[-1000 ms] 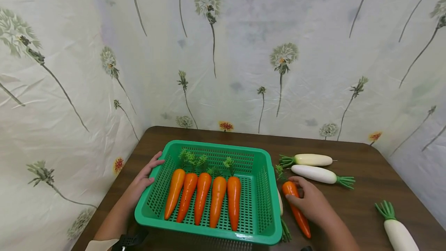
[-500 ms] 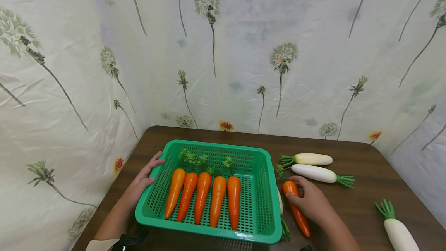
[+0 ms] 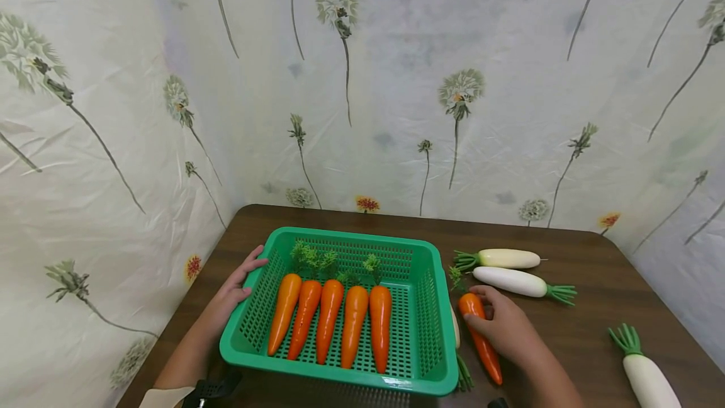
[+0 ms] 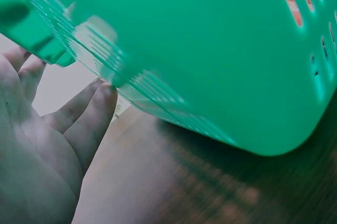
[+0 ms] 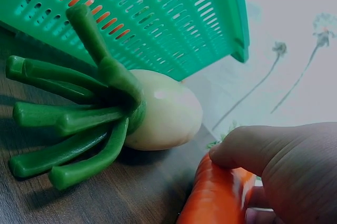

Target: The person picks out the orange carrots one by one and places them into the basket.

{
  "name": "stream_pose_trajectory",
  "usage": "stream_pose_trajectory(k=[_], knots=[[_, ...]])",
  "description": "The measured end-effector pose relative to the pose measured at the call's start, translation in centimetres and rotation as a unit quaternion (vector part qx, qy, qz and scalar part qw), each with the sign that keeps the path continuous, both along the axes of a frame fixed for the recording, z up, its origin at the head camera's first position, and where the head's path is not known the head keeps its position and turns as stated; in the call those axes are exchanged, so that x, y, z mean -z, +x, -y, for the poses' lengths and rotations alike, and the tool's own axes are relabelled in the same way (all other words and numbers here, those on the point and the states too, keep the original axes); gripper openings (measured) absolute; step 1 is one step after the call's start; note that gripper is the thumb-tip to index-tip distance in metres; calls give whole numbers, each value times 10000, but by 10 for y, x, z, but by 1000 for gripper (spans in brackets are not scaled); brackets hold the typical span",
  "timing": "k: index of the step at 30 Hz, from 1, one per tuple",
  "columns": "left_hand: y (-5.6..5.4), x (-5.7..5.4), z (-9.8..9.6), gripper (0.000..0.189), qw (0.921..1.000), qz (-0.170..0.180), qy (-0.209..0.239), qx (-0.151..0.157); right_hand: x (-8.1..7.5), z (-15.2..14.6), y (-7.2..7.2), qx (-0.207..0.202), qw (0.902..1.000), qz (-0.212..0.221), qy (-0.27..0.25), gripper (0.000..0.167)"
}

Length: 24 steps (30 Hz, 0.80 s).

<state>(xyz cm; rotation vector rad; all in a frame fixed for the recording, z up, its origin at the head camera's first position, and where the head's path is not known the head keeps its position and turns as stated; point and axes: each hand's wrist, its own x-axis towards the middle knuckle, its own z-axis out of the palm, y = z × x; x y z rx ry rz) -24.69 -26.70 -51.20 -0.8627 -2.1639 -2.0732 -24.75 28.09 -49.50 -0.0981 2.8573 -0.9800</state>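
Observation:
A green plastic basket [image 3: 340, 378] stands on the table, its inside facing up. Several orange carrots [image 3: 328, 323] with leafy green tops lie side by side in it. At its left rim rests my left hand [image 3: 229, 301], fingers fairly straight; the left wrist view shows the fingertips against the outer wall. Right of the basket, my right hand [image 3: 506, 326] grips another carrot [image 3: 491, 361] near its thick upper end, thumb on one side and fingers on the other. In the right wrist view the thumb presses this carrot [image 5: 213, 197], and the fingers are partly hidden behind it.
A white radish [image 5: 166, 110] lies between basket and held carrot. Behind the right hand lie two more radishes, a cream one [image 3: 510, 259] and a white one [image 3: 510, 282]. Another radish [image 3: 651, 383] is at the far right. Flower-patterned cloth [image 3: 391, 112] hangs behind the table [image 3: 589, 332].

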Motion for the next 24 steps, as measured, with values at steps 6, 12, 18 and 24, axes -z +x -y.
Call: stream_pose_trajectory(k=[6, 12, 18, 24], knots=[[-1, 1, 0, 49, 10000, -30, -4, 1, 0, 0, 0, 11, 10000, -10, 7, 62], [-1, 0, 0, 49, 10000, -23, -21, -10, -1, 1, 1, 33, 10000, 34, -20, 62], [-1, 1, 0, 49, 10000, 6, -41, -40, 0, 1, 1, 64, 10000, 67, -29, 62], [0, 2, 0, 49, 10000, -72, -40, -11, -1, 1, 2, 73, 9999, 89, -84, 64]])
